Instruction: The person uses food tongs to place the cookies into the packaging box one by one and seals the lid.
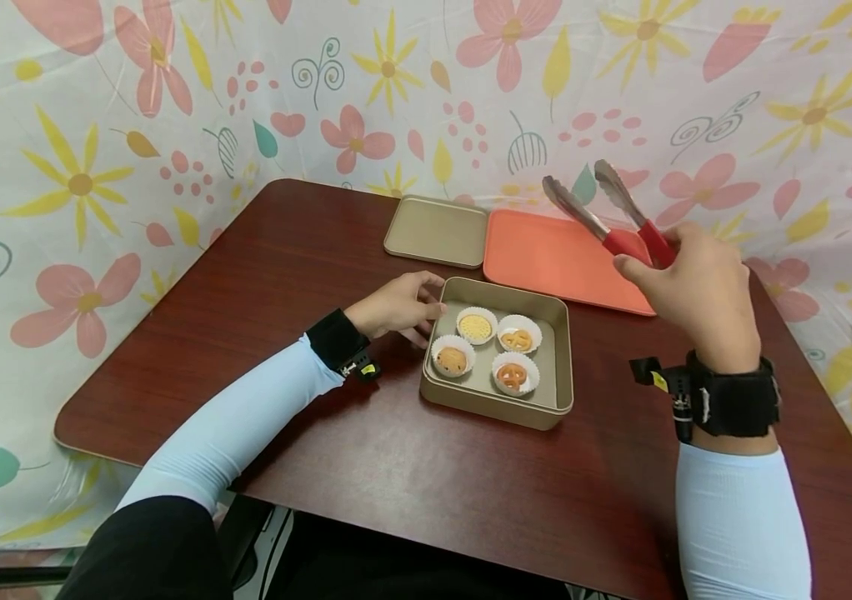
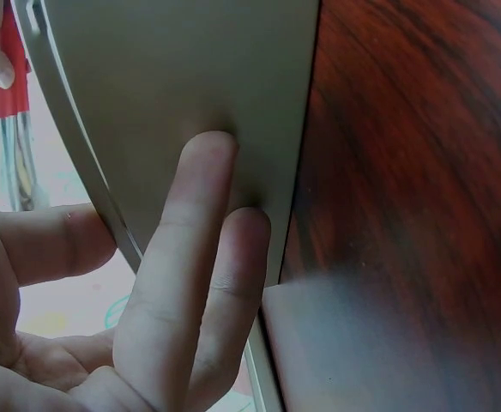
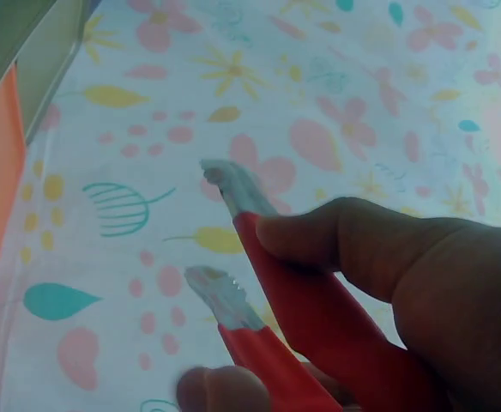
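Your left hand (image 1: 396, 307) touches the gold tin's (image 1: 486, 406) left wall, fingers extended; your right hand (image 1: 704, 292), raised right of the tin, grips red-handled tongs (image 1: 624, 242), tips apart. The tin, on the bench (image 1: 283, 275), holds four paper cups (image 1: 533, 376): pretzels (image 1: 511, 377) in two. Behind it lie a gold tray (image 1: 437, 232) and a coral tray (image 1: 546, 254).

Right hand (image 3: 431, 275): grips tongs (image 3: 280, 283) by red handles (image 3: 323, 318)
Tong tips (image 3: 223, 293): metal, apart
Backdrop (image 3: 139, 296): flower-print
Orange tray (image 3: 0, 206): left edge, cropped

Shiny metal-tipped tongs (image 1: 623, 242), matt box (image 1: 482, 404)
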The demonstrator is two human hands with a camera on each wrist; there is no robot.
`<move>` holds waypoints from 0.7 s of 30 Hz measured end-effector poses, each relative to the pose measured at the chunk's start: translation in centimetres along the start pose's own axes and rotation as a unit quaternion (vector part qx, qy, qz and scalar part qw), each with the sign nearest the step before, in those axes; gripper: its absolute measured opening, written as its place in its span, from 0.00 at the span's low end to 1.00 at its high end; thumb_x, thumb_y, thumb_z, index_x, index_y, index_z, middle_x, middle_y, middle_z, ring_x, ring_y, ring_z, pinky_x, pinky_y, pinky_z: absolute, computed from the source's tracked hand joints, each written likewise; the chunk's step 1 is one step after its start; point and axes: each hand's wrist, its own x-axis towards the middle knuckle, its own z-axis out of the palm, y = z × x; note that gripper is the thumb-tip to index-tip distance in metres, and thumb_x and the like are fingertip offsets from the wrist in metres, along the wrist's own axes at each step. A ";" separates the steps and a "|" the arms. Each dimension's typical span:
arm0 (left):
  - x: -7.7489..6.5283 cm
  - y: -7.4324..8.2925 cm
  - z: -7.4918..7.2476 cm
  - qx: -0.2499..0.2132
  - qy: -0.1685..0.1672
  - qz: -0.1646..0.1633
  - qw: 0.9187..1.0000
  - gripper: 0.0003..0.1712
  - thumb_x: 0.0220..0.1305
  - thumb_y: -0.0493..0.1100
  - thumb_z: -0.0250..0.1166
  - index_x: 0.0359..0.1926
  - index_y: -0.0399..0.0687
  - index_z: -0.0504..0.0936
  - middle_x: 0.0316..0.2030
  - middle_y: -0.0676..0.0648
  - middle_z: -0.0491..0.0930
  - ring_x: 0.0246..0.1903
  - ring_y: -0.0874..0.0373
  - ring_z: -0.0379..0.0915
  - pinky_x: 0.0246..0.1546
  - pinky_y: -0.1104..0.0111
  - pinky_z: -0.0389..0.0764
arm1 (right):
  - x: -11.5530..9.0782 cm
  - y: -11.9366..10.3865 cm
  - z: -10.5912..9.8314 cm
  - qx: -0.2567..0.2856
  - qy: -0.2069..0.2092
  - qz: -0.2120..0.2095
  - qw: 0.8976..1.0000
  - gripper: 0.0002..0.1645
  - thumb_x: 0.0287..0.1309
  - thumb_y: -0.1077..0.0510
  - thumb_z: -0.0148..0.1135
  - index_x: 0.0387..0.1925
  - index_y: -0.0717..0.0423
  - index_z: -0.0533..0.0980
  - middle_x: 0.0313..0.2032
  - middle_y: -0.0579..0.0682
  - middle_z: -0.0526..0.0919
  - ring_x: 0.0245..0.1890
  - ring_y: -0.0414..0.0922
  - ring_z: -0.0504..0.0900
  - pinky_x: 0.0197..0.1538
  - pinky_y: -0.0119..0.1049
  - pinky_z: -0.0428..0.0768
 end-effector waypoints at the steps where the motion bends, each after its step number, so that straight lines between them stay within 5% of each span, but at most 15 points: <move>1: 0.0 0.0 0.0 -0.001 0.000 -0.001 1.000 0.32 0.77 0.37 0.58 0.76 0.42 0.59 0.58 0.35 0.71 0.36 0.46 0.83 0.36 0.54 0.90 | 0.1 0.1 0.1 0.002 0.004 0.002 1.000 0.44 0.65 0.34 0.62 0.56 0.73 0.72 0.42 0.72 0.79 0.35 0.63 0.75 0.32 0.55 0.74; 6: 0.0 0.0 0.1 0.000 0.001 -0.002 1.000 0.32 0.77 0.37 0.58 0.76 0.41 0.59 0.58 0.35 0.71 0.36 0.45 0.84 0.36 0.54 0.90 | 0.5 0.8 0.5 0.005 0.015 0.012 1.000 0.44 0.65 0.34 0.62 0.54 0.74 0.73 0.39 0.72 0.79 0.38 0.64 0.73 0.39 0.62 0.69; 14: -0.1 0.1 0.2 0.006 0.005 0.000 1.000 0.32 0.77 0.36 0.58 0.76 0.41 0.59 0.58 0.35 0.71 0.39 0.42 0.83 0.35 0.54 0.90 | 1.2 2.2 0.5 -0.005 0.018 0.045 0.999 0.49 0.63 0.30 0.62 0.55 0.75 0.73 0.41 0.73 0.78 0.37 0.65 0.72 0.30 0.52 0.70; 21: 0.0 0.1 0.2 0.004 0.005 -0.002 1.000 0.33 0.77 0.36 0.58 0.76 0.41 0.58 0.58 0.35 0.71 0.40 0.41 0.83 0.35 0.55 0.90 | 1.9 3.9 0.4 -0.017 0.012 0.083 0.996 0.50 0.63 0.27 0.58 0.50 0.76 0.73 0.38 0.72 0.76 0.38 0.67 0.70 0.28 0.54 0.71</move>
